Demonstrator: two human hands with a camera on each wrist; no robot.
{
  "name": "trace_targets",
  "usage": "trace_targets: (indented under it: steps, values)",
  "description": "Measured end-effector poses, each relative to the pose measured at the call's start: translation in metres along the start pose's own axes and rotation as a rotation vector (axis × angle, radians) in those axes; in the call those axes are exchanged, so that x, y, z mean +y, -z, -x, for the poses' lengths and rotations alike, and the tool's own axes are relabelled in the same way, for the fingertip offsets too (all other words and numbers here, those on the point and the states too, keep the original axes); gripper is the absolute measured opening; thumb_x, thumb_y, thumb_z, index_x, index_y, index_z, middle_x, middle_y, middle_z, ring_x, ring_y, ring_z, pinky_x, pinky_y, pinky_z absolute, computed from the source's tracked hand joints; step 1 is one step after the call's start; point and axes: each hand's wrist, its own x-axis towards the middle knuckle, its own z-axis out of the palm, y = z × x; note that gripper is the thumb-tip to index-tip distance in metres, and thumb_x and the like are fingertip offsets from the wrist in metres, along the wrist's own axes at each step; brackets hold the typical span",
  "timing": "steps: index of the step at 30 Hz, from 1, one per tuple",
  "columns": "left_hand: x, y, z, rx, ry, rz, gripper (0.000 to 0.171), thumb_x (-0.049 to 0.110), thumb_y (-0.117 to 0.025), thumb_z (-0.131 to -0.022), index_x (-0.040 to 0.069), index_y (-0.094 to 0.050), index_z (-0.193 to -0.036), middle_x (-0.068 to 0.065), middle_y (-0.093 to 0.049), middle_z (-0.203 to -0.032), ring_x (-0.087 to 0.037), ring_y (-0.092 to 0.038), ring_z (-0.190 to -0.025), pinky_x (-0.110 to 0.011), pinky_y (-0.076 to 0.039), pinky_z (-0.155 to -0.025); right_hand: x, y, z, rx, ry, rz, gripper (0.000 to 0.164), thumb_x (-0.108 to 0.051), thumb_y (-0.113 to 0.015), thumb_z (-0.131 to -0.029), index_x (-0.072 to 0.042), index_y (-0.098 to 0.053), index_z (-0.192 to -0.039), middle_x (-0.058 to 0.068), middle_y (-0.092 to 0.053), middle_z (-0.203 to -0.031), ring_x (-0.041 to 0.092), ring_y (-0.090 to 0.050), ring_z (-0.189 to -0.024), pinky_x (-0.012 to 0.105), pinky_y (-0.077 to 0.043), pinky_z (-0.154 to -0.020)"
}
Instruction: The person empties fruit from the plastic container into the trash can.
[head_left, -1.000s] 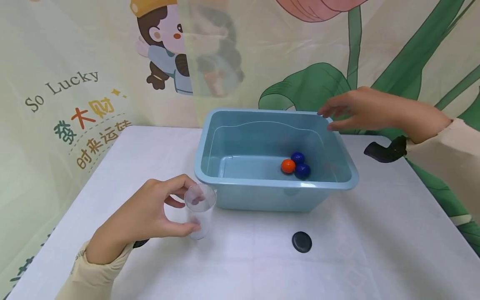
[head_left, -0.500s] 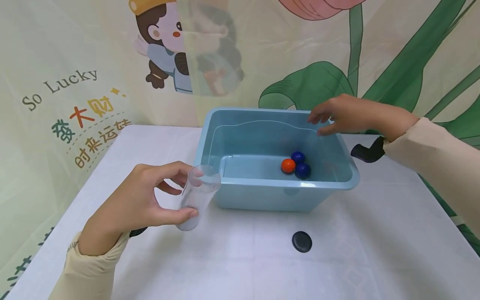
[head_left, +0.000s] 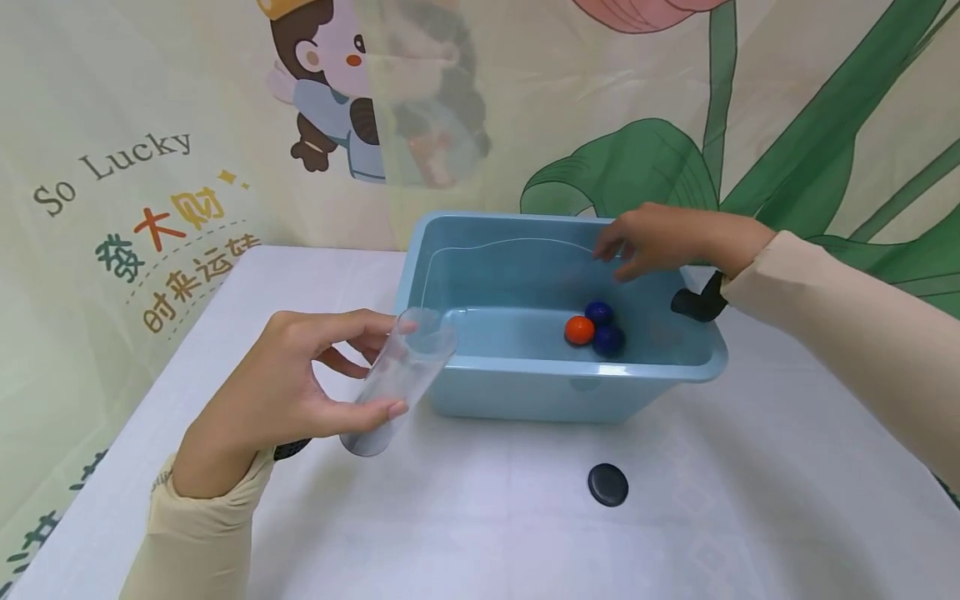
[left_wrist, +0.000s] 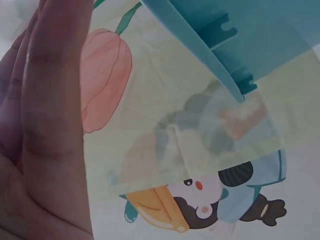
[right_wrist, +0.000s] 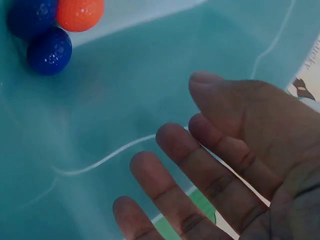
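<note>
My left hand (head_left: 300,379) holds a clear plastic cup (head_left: 397,379) between thumb and fingers. The cup tilts, its mouth leaning right over the near left rim of a light blue basin (head_left: 525,364). Over the basin's back right part hangs my right hand (head_left: 660,242), its fingers relaxed and holding nothing. An orange ball (head_left: 579,331) and two dark blue balls lie together on the basin floor, below that hand. In the right wrist view the spread fingers (right_wrist: 150,172) sit apart from the blue ball (right_wrist: 49,51). The left wrist view shows part of the hand but no cup.
A round black disc (head_left: 608,485) lies on the white tablecloth (head_left: 495,533) in front of the basin. Behind the table hangs a printed curtain (head_left: 225,100) with a cartoon figure and flowers. A black wrist mount (head_left: 699,300) juts below the right sleeve.
The cup was upright near the table; my left hand has raised it and tipped its mouth rightward to the basin. My right hand has moved left and down over the basin.
</note>
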Motion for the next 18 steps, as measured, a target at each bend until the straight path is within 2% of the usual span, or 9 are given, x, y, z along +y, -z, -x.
trace_targets:
  steps: [5, 18]
  values:
    - [-0.003, -0.003, -0.003, 0.039, 0.0, 0.025, 0.059, 0.013, -0.091, -0.062, 0.016, -0.072, -0.118, 0.014, -0.07, -0.091, -0.002, -0.064, -0.079, -0.02, -0.056, -0.056, 0.003, -0.008, -0.02, -0.042, 0.012, 0.008, 0.042, -0.008, -0.077, -0.084, 0.003, -0.065, -0.123, 0.018, -0.067, -0.117, 0.036, -0.065, -0.107, 0.05, -0.057, -0.089]
    - [-0.007, -0.001, -0.001, 0.072, -0.003, 0.063, 0.06, 0.011, -0.09, -0.062, 0.015, -0.073, -0.119, 0.013, -0.071, -0.093, -0.003, -0.064, -0.079, -0.019, -0.056, -0.055, 0.009, -0.031, -0.054, -0.153, -0.02, 0.09, 0.041, -0.012, -0.082, -0.08, -0.001, -0.07, -0.118, 0.014, -0.07, -0.112, 0.031, -0.064, -0.108, 0.046, -0.055, -0.092]
